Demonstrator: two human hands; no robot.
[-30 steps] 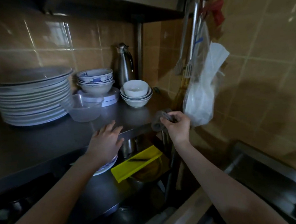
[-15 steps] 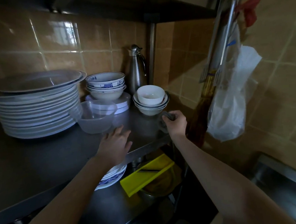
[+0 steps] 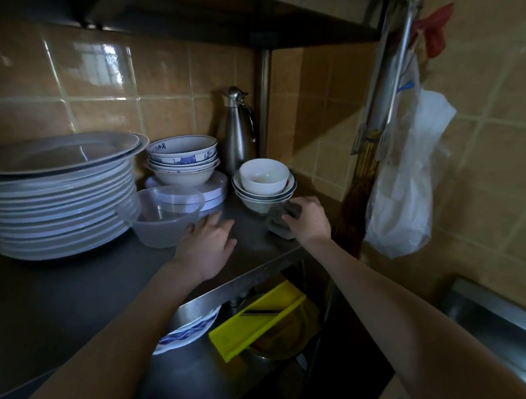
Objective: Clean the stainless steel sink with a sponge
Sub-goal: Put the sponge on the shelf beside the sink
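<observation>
The right hand (image 3: 310, 222) is curling its fingers round a dark grey sponge (image 3: 276, 226), gripping it from above. The sponge is sitting bunched up on a dark steel shelf (image 3: 75, 293), near the shelf's right front corner and just in front of a stack of white bowls (image 3: 263, 183). The left hand (image 3: 209, 245) is lying palm down on the same shelf, fingers fairly straight and slightly spread, holding nothing. Its fingertips are lying right at the base of a clear plastic bowl (image 3: 163, 220); whether they are touching it cannot be told.

Behind the plastic bowl, blue-patterned bowls (image 3: 182, 159) are standing stacked on flat white plates, with a tall pile of large white plates (image 3: 56, 198) to the left and a steel flask (image 3: 239, 132) at the back against tan wall tiles. To the right of the shelf, metal utensils (image 3: 383, 97) and a pale plastic bag (image 3: 407, 186) are hanging on the wall. On the lower shelf, a yellow tray (image 3: 257, 319) is lying tilted over a metal bowl. The stainless steel sink (image 3: 510, 325) is showing only as an edge at the bottom right, well apart from the sponge
</observation>
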